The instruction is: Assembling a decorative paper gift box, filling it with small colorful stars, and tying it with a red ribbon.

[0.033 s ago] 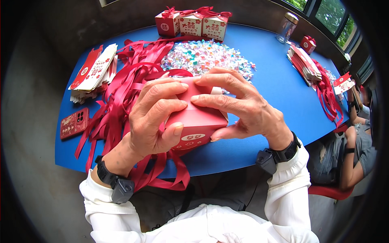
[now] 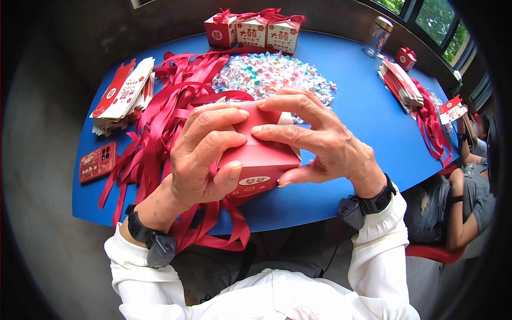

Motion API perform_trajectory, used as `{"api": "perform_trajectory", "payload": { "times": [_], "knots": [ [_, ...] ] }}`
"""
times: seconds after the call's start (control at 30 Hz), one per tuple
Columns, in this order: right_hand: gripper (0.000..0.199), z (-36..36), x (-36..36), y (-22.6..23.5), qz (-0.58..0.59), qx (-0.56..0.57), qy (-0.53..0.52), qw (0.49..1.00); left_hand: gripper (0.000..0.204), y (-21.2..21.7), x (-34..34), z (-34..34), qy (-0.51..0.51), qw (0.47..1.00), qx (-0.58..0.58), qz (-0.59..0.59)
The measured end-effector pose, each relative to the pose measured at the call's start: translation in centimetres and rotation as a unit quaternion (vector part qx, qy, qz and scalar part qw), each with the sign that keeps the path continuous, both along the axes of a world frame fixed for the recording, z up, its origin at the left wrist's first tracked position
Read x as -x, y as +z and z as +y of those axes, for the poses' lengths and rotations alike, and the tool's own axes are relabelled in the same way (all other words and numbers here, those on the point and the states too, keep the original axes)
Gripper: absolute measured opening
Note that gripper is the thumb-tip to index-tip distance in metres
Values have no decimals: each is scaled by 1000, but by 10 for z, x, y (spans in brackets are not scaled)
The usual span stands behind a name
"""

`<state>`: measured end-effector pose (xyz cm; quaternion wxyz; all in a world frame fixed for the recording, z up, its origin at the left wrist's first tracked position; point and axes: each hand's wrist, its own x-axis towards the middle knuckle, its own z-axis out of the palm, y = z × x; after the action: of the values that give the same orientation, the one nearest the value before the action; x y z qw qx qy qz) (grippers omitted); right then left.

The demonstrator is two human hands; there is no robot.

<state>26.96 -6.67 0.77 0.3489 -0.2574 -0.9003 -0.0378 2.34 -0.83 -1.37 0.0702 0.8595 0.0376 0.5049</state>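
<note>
1. The left hand [image 2: 205,152] grasps the red box [image 2: 261,156] from its left, fingertips pressed on the top, thumb at the near face.
2. The right hand [image 2: 328,141] grasps it from the right, 2 fingertips on top, thumb lower, by the near right edge.
3. The red box (a pale oval marks its near face) is between the hands, near the front edge of the blue table [image 2: 362,101].
4. Red ribbons [image 2: 154,133] lie to its left; shiny small pieces [image 2: 272,77] are heaped beyond.
5. 3 ribbon-topped boxes [image 2: 252,34] stand farthest back.
</note>
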Motion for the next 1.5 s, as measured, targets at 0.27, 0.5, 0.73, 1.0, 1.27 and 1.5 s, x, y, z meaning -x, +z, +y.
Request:
{"api": "perform_trajectory", "payload": {
  "times": [0.27,0.5,0.73,1.0,1.27,1.5],
  "knots": [
    [73,-10,1,9,-48,17,-37,998,38,-4,0,-1,-26,999,22,-4],
    [64,-4,-1,6,1,67,22,998,46,-7,-3,1,-21,999,30,11],
    [92,0,-3,-3,-26,98,26,995,69,-9,-4,6,-8,996,63,59],
    [89,-7,-2,1,-87,76,-40,992,81,-5,-8,6,-19,993,67,91],
    [96,-2,-1,-4,12,81,7,997,85,-5,-5,9,-42,993,69,85],
    [105,-1,2,-10,-8,56,7,998,87,0,-4,3,-21,993,70,88]
  ]
}}
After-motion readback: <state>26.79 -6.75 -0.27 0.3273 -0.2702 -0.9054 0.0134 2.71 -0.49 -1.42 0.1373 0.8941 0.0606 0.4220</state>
